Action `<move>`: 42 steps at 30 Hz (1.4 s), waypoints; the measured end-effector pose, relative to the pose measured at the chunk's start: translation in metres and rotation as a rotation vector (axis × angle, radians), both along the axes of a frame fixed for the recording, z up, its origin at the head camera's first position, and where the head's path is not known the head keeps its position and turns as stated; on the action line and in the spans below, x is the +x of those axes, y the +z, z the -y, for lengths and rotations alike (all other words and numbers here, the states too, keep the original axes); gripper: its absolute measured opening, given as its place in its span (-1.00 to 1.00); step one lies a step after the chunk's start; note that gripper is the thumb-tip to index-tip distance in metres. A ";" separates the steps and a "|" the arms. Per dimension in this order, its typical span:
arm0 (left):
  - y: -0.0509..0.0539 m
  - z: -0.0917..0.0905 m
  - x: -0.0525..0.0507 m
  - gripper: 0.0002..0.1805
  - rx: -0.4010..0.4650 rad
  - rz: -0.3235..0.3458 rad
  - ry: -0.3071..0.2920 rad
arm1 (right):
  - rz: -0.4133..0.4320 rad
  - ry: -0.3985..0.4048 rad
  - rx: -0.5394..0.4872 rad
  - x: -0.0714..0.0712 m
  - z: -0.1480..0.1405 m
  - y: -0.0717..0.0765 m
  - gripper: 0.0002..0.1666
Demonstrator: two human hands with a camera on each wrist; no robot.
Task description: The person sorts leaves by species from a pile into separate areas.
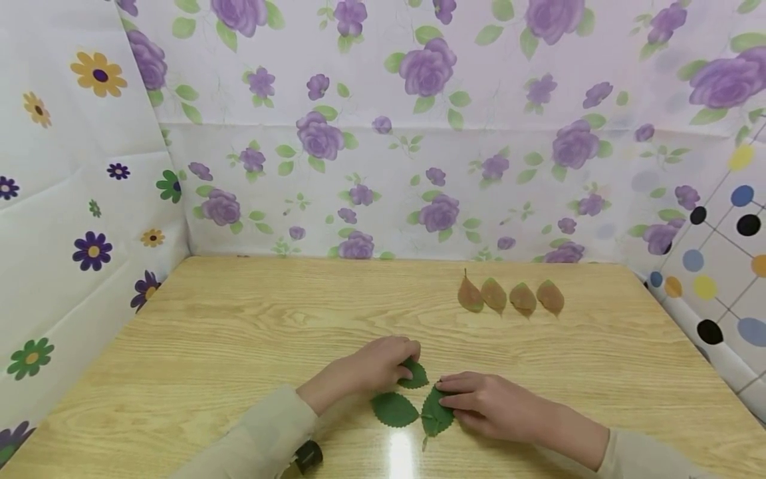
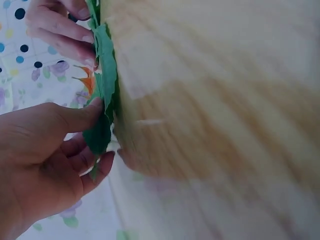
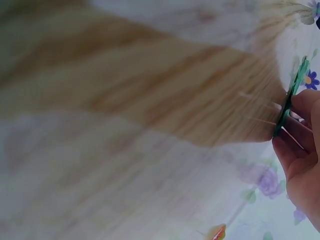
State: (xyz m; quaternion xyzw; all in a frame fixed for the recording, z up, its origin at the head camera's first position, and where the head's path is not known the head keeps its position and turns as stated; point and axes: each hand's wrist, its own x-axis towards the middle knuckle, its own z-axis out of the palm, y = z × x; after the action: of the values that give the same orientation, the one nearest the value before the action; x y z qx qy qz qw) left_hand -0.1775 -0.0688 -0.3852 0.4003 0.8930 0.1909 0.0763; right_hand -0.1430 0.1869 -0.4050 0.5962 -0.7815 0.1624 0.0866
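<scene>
Near the front middle of the table, my left hand [image 1: 378,362] pinches a green leaf [image 1: 417,376] with serrated edges between thumb and fingers. The thumb lies across that leaf in the left wrist view, with the fingers partly behind it. My right hand [image 1: 499,407] rests its fingertips on a second green leaf [image 1: 435,418], whose stem points toward me; the fingers cover part of its right side. A third green leaf [image 1: 395,409] lies flat just below my left hand, its tip close to the second leaf.
Toward the back right of the wooden table [image 1: 287,299], several reddish-brown leaves [image 1: 493,296] lie in a row. Patterned cloth [image 1: 383,166] rises behind and at both sides. A small black object [image 1: 308,456] shows by my left sleeve.
</scene>
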 end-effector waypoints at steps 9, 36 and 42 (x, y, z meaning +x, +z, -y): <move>-0.001 0.000 -0.016 -0.91 0.233 0.178 0.096 | 0.013 -0.018 -0.012 0.001 -0.001 0.001 -0.74; -0.001 0.123 -0.082 -0.81 0.457 0.276 0.683 | 0.054 -0.043 -0.034 0.003 0.004 0.002 -0.72; 0.005 0.144 -0.084 -0.79 0.448 0.294 0.732 | 0.051 -0.043 -0.036 0.002 0.003 0.000 -0.70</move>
State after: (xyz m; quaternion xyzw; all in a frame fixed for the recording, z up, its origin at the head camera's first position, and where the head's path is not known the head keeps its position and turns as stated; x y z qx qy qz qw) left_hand -0.2611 -0.2127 -0.3806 0.0337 0.8921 0.4486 0.0412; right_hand -0.1407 0.1835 -0.4046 0.5732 -0.7930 0.1897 0.0812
